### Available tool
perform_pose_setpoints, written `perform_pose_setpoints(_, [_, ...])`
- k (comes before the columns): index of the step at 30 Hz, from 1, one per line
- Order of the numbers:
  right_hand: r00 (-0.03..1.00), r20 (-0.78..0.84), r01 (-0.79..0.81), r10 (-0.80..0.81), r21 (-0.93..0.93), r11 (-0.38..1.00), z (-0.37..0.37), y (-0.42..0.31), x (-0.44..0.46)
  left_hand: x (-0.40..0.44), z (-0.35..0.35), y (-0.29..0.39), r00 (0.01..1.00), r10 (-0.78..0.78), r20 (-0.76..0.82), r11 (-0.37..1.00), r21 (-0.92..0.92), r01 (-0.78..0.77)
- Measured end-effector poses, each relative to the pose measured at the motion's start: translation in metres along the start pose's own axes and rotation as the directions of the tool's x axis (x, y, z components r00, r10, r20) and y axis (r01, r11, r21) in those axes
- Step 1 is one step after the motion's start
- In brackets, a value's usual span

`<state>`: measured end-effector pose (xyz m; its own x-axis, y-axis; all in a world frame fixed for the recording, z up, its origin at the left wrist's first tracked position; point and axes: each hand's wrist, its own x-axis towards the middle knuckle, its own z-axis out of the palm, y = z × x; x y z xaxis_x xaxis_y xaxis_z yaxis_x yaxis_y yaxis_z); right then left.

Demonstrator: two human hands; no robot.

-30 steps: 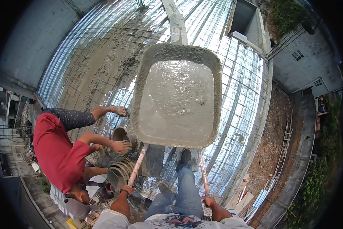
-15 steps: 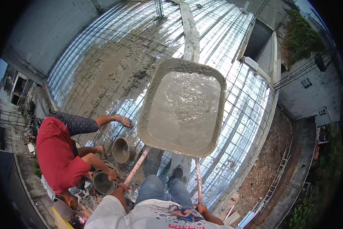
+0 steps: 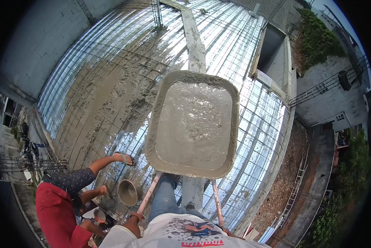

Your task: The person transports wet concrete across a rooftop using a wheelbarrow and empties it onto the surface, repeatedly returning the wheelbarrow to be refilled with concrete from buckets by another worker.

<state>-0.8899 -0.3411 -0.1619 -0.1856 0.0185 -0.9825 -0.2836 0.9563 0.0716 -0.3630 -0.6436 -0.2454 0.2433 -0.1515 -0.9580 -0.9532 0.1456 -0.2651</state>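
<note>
A wheelbarrow tray (image 3: 193,124) filled with wet grey concrete is in front of me, its two handles reaching back toward my body. My left hand (image 3: 136,216) is closed around the left handle (image 3: 149,192). At the right handle (image 3: 217,203), my right hand (image 3: 223,230) is only partly visible, closed at its end. Beneath the tray a narrow plank (image 3: 192,191) runs forward, and one of my shoes rests on it.
A co-worker in a red shirt (image 3: 55,215) bends at the lower left, beside a bucket (image 3: 128,192). Wet concrete (image 3: 98,97) and steel mesh cover the metal decking (image 3: 251,136). An opening (image 3: 271,47) lies at the upper right; a ladder (image 3: 295,188) lies beyond the deck's right edge.
The plank ahead shows more of its length as the view shifts. My legs have changed position in a step. The co-worker has moved lower in view, and the second bucket is no longer clearly visible.
</note>
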Motion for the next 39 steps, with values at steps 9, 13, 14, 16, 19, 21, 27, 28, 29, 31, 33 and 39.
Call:
perform_pose_setpoints(9, [1.0,0.007,0.02,-0.019,-0.125,0.992,-0.104,-0.08,-0.007,-0.062,-0.184,0.05,0.98,-0.032,0.198,0.964,-0.251,0.082])
perform_pose_setpoints(13, [1.0,0.012,-0.018,0.017,0.057,0.998,-0.174,-0.13,-0.007,-0.06,-0.241,0.081,0.977,-0.014,0.215,0.983,-0.175,0.053])
perform_pose_setpoints(14, [0.994,0.005,0.11,-0.11,-0.06,0.992,-0.166,-0.096,0.046,-0.062,-0.252,0.089,0.975,-0.013,0.223,0.986,-0.159,0.05])
perform_pose_setpoints(16, [0.985,0.06,0.171,-0.161,-0.257,0.951,-0.221,-0.127,0.045,-0.064,-0.28,0.113,0.975,-0.001,0.223,0.991,-0.133,0.032])
perform_pose_setpoints(19, [0.955,0.2,0.293,-0.219,-0.528,0.797,-0.31,-0.208,-0.003,-0.048,-0.318,0.145,0.971,0.023,0.237,0.997,-0.074,-0.006])
perform_pose_setpoints(21, [0.924,0.086,0.373,-0.371,-0.407,0.834,-0.3,-0.145,0.126,-0.049,-0.348,0.174,0.964,0.049,0.26,0.999,-0.034,-0.042])
perform_pose_setpoints(27, [0.99,-0.073,-0.089,0.117,0.316,0.945,-0.428,-0.276,0.077,-0.048,-0.457,0.223,0.973,0.077,0.218,0.997,-0.048,-0.068])
perform_pose_setpoints(28, [0.987,-0.104,-0.083,0.122,0.315,0.945,-0.456,-0.313,0.043,-0.047,-0.477,0.233,0.976,0.06,0.208,0.996,-0.075,-0.045])
perform_pose_setpoints(29, [0.987,-0.097,-0.094,0.132,0.324,0.941,-0.474,-0.336,0.035,-0.046,-0.497,0.245,0.979,0.045,0.2,0.994,-0.108,-0.024])
perform_pose_setpoints(31, [0.986,-0.083,-0.113,0.148,0.333,0.936,-0.512,-0.38,0.03,-0.048,-0.537,0.27,0.982,0.014,0.19,0.983,-0.184,0.022])
perform_pose_setpoints(33, [0.983,-0.13,-0.092,0.127,0.25,0.964,-0.551,-0.427,0.018,-0.079,-0.587,0.298,0.985,-0.062,0.164,0.946,-0.306,0.11])
perform_pose_setpoints(39, [0.972,-0.223,-0.057,0.068,0.055,0.997,-0.634,-0.516,0.055,-0.067,-0.737,0.334,0.98,-0.03,0.195,0.944,-0.318,0.093])
